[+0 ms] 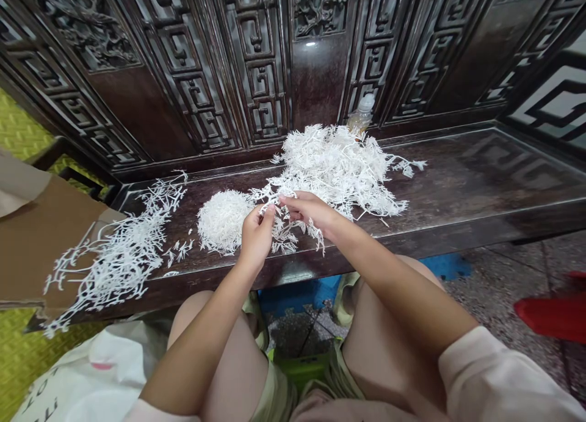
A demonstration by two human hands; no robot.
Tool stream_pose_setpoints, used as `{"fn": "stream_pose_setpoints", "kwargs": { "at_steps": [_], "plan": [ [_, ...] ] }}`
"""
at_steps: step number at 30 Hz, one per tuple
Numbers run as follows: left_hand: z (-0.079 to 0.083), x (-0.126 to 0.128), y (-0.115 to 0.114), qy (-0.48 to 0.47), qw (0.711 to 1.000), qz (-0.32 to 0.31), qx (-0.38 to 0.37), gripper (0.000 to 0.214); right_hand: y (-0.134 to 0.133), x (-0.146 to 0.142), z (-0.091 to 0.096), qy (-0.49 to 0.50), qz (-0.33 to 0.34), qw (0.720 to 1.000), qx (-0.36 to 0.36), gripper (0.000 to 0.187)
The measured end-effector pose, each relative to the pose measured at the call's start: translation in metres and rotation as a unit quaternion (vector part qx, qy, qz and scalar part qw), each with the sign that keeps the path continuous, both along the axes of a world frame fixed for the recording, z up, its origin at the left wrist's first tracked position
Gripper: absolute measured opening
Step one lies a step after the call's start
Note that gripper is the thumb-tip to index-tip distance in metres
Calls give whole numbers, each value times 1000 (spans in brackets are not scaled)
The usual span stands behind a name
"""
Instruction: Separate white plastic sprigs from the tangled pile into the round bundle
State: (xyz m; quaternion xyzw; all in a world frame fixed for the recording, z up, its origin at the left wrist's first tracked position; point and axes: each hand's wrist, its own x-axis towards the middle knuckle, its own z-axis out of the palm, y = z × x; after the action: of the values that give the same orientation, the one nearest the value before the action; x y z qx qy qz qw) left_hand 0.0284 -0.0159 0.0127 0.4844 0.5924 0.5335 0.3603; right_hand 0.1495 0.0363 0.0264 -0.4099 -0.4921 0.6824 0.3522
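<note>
Person seated, knees toward a dark carved hardwood bench, with lattice-carved panels along its far side.

Left hand and right hand sit close together above the bench's near half. Left fingers are closed in a pinch on a tangle of thin white branching sprigs; right fingers curl over the same tangle, apparently gripping it. The tangle runs on into a large loose heap of white sprigs at the far centre of the bench.

Just left of the hands, a dense rounded white ball of sprigs. Further left, a flatter spread of white sprigs crosses the bench edge and lies partly on a brown cardboard sheet.

A clear plastic bottle stands behind the heap; no label readable. A white plastic bag lies near left, with dark lettering too cut off to read. A red plastic object sits on the speckled terrazzo floor, right.
</note>
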Motion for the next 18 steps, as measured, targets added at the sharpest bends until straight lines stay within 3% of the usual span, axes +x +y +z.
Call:
{"fn": "stream_pose_setpoints", "kwargs": {
  "at_steps": [4, 12, 18],
  "plan": [
    [2, 2, -3, 7, 1000, -20, -6, 34, 3, 2, 0, -11, -29, 999, 33, 28],
    [4, 12, -6, -19, 995, -92, -39, 39, 7, 5, -3, -69, -152, 966, 198, 29],
    [3, 18, -6, -33, 995, -93, -36, 41, 17, 5, -6, -151, -171, 940, 254, 27]
  ]
}}
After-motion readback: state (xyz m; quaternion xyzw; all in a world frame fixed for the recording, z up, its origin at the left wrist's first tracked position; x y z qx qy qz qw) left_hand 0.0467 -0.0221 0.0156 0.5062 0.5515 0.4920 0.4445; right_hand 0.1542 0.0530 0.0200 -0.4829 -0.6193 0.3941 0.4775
